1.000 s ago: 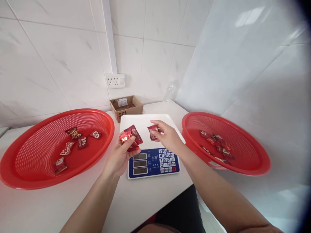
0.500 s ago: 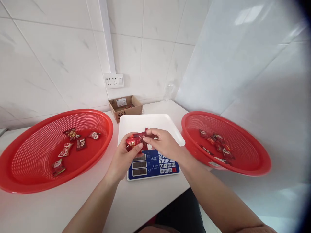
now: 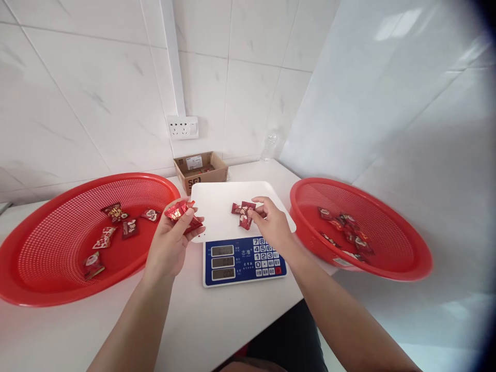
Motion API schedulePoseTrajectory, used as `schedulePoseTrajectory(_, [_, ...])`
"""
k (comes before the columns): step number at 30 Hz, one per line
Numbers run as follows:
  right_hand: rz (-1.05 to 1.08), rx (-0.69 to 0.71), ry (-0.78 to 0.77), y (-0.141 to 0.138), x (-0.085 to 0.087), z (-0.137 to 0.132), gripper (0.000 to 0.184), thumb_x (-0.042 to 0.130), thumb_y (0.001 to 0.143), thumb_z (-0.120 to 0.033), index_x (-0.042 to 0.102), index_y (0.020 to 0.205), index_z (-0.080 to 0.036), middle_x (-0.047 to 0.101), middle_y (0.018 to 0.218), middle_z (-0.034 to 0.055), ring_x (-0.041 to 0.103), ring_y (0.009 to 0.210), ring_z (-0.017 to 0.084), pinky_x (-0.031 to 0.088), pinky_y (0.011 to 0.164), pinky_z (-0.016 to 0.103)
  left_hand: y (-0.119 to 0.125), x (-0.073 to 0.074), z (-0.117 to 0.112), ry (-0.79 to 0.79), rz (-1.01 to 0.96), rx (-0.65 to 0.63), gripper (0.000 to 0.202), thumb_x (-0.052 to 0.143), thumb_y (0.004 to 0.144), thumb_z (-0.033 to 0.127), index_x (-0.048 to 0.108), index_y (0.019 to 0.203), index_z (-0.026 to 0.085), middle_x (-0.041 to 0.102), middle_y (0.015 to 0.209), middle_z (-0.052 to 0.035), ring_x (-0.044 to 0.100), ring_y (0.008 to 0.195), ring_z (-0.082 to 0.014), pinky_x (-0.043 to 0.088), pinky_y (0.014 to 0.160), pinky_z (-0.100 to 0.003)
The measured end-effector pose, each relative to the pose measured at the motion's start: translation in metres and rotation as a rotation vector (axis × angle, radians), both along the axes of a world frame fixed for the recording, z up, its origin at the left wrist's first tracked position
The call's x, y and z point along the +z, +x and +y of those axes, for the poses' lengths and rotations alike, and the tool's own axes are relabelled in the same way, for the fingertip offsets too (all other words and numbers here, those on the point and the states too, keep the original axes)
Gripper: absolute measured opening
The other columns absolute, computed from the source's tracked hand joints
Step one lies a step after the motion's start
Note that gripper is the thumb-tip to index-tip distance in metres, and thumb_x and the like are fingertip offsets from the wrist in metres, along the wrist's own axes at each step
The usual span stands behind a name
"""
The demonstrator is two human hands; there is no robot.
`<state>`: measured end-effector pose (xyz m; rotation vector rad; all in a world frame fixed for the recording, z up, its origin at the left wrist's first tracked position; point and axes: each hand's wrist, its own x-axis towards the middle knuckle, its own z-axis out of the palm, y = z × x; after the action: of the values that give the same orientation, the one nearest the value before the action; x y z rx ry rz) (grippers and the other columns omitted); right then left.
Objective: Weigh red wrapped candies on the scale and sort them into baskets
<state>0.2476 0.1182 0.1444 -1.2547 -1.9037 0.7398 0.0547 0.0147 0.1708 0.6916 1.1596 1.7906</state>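
My left hand is closed around several shiny red candy packets, left of the scale's white pan. Two dark red candy packets with pale print, one overlapping the other, lie on that pan. At the right edge of the overlapping packet is my right hand, thumb and index finger apart; whether the thumb touches it is hard to tell. Below the pan sits the scale's blue panel with displays and keys.
A red mesh basket with several wrapped candies stands on the left; another red basket with more candies is on the right. Behind the scale are a small cardboard box and a clear bottle against the tiled wall.
My hands have separated. The left moved left with its red packets, while the right moved slightly right. Two packets now show on the pan, and the upper display reading appears different.
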Motion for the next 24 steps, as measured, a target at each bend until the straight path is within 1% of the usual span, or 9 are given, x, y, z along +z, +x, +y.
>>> schedulePoseTrajectory(3, [-0.152,-0.047,0.001,0.003,0.0,0.001,0.013,0.051,0.084,-0.035,0.059,0.092,-0.028,0.069,0.082,-0.0012,0.062,0.076,0.018,0.041,0.065,0.029,0.001,0.0,-0.001,-0.014,0.005,-0.016,0.031,0.073,0.071,0.036,0.063,0.096,0.023,0.061,0.093,0.0011,0.062,0.075,-0.0109,0.054,0.064,-0.024])
schedulePoseTrajectory(6, [-0.311,-0.067,-0.012,0.007,0.002,-0.003,0.016,0.052,0.084,-0.037,0.06,0.076,-0.026,0.067,0.073,0.0,0.059,0.068,0.019,0.035,0.056,0.029,0.001,0.0,0.0,-0.018,0.022,-0.019,0.033,0.073,0.07,0.036,0.062,0.099,0.023,0.061,0.096,0.0007,0.062,0.076,-0.0108,0.054,0.064,-0.023])
schedulePoseTrajectory(8, [-0.333,-0.053,-0.004,0.008,0.003,-0.007,0.018,0.053,0.084,-0.036,0.062,0.073,-0.026,0.066,0.077,0.0011,0.058,0.07,0.019,0.034,0.056,0.029,0.002,0.0,0.0,-0.013,0.035,-0.023,0.037,0.073,0.07,0.035,0.061,0.103,0.025,0.061,0.097,0.0008,0.062,0.076,-0.0109,0.054,0.064,-0.024])
schedulePoseTrajectory(11, [-0.346,0.025,0.064,0.007,0.001,-0.01,0.016,0.053,0.084,-0.033,0.067,0.081,-0.027,0.065,0.092,0.0023,0.059,0.083,0.02,0.039,0.061,0.029,0.002,-0.001,0.0,-0.009,0.048,-0.035,0.039,0.073,0.07,0.035,0.06,0.107,0.026,0.061,0.098,0.0003,0.062,0.076,-0.0113,0.054,0.065,-0.024])
schedulePoseTrajectory(14, [-0.368,0.12,0.121,0.003,-0.004,-0.003,0.017,0.054,0.084,-0.025,0.07,0.086,-0.027,0.064,0.095,0.004,0.057,0.094,0.022,0.043,0.07,0.033,0.003,-0.001,0.0,-0.008,0.05,-0.037,0.04,0.072,0.071,0.035,0.059,0.108,0.026,0.06,0.098,-0.0002,0.062,0.077,-0.0118,0.054,0.065,-0.025])
schedulePoseTrajectory(17, [-0.358,0.134,0.12,0.0,-0.005,0.004,0.02,0.052,0.084,-0.02,0.071,0.091,-0.024,0.064,0.099,0.0066,0.056,0.098,0.024,0.044,0.078,0.038,0.004,-0.001,-0.001,-0.017,0.062,-0.056,0.04,0.071,0.072,0.036,0.058,0.109,0.026,0.06,0.097,0.0,0.062,0.075,-0.0109,0.055,0.063,-0.024])
schedulePoseTrajectory(19, [-0.331,0.129,0.124,-0.003,0.0,0.003,0.022,0.051,0.086,-0.02,0.07,0.097,-0.024,0.065,0.101,0.0068,0.056,0.098,0.023,0.045,0.081,0.039,0.005,0.0,-0.002,-0.042,0.093,-0.097,0.04,0.07,0.073,0.037,0.058,0.109,0.025,0.061,0.096,-0.0001,0.061,0.072,-0.0102,0.054,0.06,-0.022])
schedulePoseTrajectory(21, [-0.213,0.177,0.103,-0.004,0.009,-0.004,0.023,0.051,0.088,-0.025,0.068,0.103,-0.026,0.066,0.103,0.0049,0.059,0.096,0.02,0.046,0.082,0.037,0.007,0.0,-0.003,-0.08,0.16,-0.169,0.04,0.069,0.074,0.038,0.057,0.11,0.025,0.061,0.095,-0.0006,0.06,0.071,-0.0105,0.054,0.058,-0.022])
schedulePoseTrajectory(24, [0.036,0.373,0.003,-0.007,0.025,-0.022,0.027,0.052,0.088,-0.033,0.064,0.111,-0.027,0.066,0.11,0.0028,0.061,0.094,0.017,0.049,0.082,0.034,0.011,-0.002,-0.005,-0.124,0.322,-0.329,0.039,0.067,0.077,0.039,0.057,0.111,0.024,0.061,0.089,-0.0008,0.059,0.071,-0.0121,0.055,0.058,-0.023])
